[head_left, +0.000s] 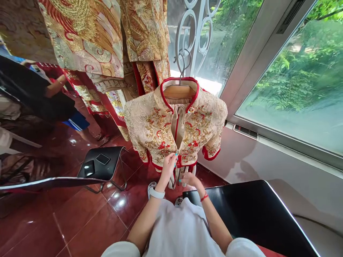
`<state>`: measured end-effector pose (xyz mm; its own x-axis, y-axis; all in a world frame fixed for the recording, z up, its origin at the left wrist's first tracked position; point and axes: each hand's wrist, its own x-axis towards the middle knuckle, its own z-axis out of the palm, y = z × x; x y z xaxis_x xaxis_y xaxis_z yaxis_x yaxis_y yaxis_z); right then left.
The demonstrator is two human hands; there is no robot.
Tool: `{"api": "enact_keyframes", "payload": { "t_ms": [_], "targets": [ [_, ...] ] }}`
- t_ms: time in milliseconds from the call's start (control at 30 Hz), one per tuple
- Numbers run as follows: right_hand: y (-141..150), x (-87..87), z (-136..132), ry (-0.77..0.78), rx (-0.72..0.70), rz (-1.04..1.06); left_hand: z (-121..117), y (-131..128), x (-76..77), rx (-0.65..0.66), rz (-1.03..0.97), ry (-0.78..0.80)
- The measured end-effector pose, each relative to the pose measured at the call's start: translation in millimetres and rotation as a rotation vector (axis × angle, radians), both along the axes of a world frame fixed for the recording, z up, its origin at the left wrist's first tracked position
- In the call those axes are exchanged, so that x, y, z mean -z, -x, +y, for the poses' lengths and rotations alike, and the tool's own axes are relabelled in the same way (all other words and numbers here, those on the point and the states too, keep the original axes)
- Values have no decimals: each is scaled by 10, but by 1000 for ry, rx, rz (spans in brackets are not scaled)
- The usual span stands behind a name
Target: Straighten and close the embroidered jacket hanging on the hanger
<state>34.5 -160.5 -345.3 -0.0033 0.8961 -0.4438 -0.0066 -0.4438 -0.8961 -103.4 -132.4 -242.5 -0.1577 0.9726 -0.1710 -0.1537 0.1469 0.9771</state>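
Left of the embroidered jacket [165, 130] we see a black stool [107, 172]. Our left hand [168, 166] pinches the jacket's front edge, low on its opening. The jacket hangs on a wooden hanger [178, 92]. Below its hem our right hand [190, 179] is loosely bent; whether it grips anything, we cannot tell. Right of the jacket is a window [289, 85].
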Motion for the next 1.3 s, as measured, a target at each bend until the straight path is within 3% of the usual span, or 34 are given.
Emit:
{"api": "enact_keyframes", "payload": {
  "t_ms": [100, 200, 267, 333, 500, 633, 733, 833, 933, 1033, 1167, 1300],
  "targets": [
    [-92, -411, 89, -164, -50, -287, 51, 17, -56, 76, 49, -28],
    [111, -867, 297, -400, -130, -850, 92, 28, -181, 141, 157, -120],
    [299, -1090, 434, -408, -167, -1109, 106, 44, -264, 133, 273, -170],
    [443, -1207, 517, -370, -192, -1209, 117, 57, -339, 114, 367, -177],
    [553, -1185, 478, -352, -192, -1205, 167, 19, -546, 99, 350, -235],
    [436, -1217, 374, -364, -221, -1125, 187, 2, -686, 50, 352, -325],
    [252, -1399, 331, -426, -334, -1020, 174, 51, -749, 49, 522, -324],
    [159, -1651, 383, -475, -258, -1109, 188, 100, -846, 73, 747, -297],
    [257, -1834, 548, -439, -180, -1287, 260, 104, -961, 108, 835, -309],
    [431, -1863, 691, -419, -179, -1316, 373, 96, -1017, 129, 744, -310],
    [551, -1768, 686, -443, -177, -1274, 553, 117, -1106, 178, 438, -315],
    [544, -1749, 629, -444, -216, -1268, 786, 98, -1451, 165, 285, -346]
  ]
}}
